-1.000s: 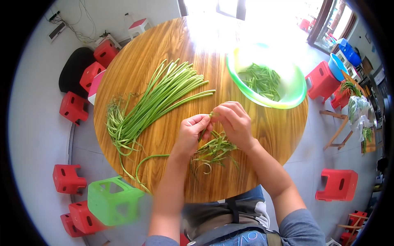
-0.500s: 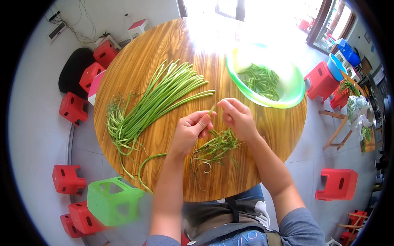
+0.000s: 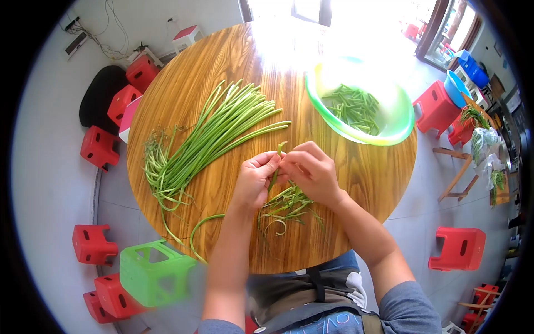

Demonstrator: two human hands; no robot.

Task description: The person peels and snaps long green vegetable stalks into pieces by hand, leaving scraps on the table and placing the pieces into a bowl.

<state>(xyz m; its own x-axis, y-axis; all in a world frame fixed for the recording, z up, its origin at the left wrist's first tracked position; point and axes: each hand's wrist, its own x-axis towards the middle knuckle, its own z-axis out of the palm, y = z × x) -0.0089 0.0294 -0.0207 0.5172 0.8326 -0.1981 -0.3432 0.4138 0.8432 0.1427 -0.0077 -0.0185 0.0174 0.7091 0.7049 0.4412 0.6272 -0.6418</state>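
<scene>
My left hand [image 3: 257, 179] is closed around a long green stem [image 3: 207, 218], whose tip pokes up above the thumb while its tail curves down to the table edge. Against that tip, my right hand [image 3: 312, 171] has its fingers pinched together beside the left thumb. A heap of peeled green scraps [image 3: 289, 204] lies just below both hands. To the left, a large bunch of green stems [image 3: 206, 139] is spread on the wooden table [image 3: 345, 222]. Short cut green pieces [image 3: 356, 110] lie in a green-and-white basin [image 3: 397, 131] at the back right.
Red stools [image 3: 100, 146] line the left wall, with a green stool [image 3: 153, 273] near the table's lower left edge. Another red stool [image 3: 457, 249] stands on the right. Beyond the basin, a blue basin [image 3: 456, 89] rests on a red stool.
My right hand first moved off the stem tip, then came back left and down to it. The tip now stands up above my left thumb. The stem's tail has shifted slightly.
</scene>
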